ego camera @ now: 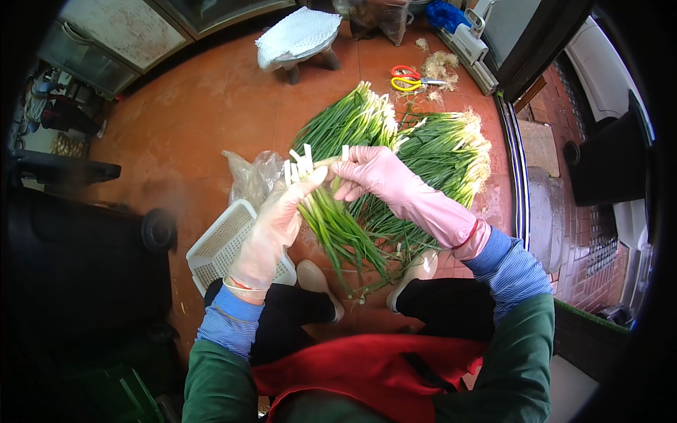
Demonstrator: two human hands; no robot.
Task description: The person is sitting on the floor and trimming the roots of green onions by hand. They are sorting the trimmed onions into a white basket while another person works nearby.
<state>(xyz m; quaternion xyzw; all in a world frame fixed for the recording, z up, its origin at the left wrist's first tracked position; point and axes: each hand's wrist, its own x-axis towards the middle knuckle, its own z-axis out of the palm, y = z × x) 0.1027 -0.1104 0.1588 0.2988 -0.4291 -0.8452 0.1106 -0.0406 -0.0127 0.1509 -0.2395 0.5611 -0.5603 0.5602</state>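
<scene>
My left hand [277,214], in a pale translucent glove, grips a bunch of green onions [346,227]. Their white ends stick up past the thumb and the green leaves hang toward the floor. At the bunch's white ends, my right hand [373,172] in a pink glove pinches a single green onion stalk [345,153] between thumb and fingers. Behind my hands lies a pile of green onions [341,119] on the floor. Beside it to the right, a second pile of green onions [444,150] shows stringy roots on its white ends.
A white plastic basket [219,246] and a clear plastic bag [254,172] lie left of the bunch. Scissors [407,79] with red and yellow handles rest near root trimmings [441,66]. A low stool [299,37] stands at the back. A door track [518,174] runs along the right.
</scene>
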